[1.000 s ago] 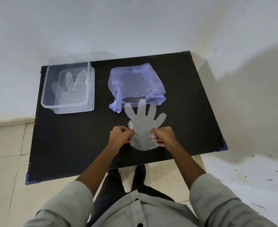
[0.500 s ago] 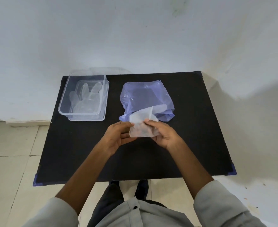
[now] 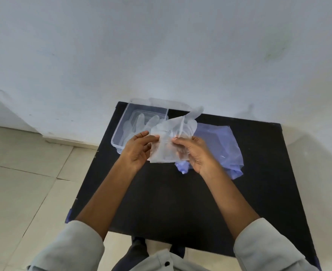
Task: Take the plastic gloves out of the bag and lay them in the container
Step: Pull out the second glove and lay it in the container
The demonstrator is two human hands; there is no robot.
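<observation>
A clear plastic glove [image 3: 171, 137] hangs in the air above the black table [image 3: 180, 202], folded, its fingers pointing up and away. My left hand [image 3: 137, 149] pinches its left edge and my right hand [image 3: 192, 151] pinches its right edge. The clear container [image 3: 122, 132] stands at the table's far left with at least one other clear glove [image 3: 139, 122] lying flat inside. The held glove overlaps the container's right rim in view. The blue plastic bag [image 3: 223, 145] lies crumpled on the table to the right, partly behind my right hand.
A white wall rises just behind the table's far edge. Beige floor tiles [image 3: 24, 182] spread to the left of the table. My grey sleeves and dark trousers fill the bottom of the view.
The glove lay flat on the table in front of the bag; both hands have lifted it, folded it and carried it left toward the container. The view has swung left.
</observation>
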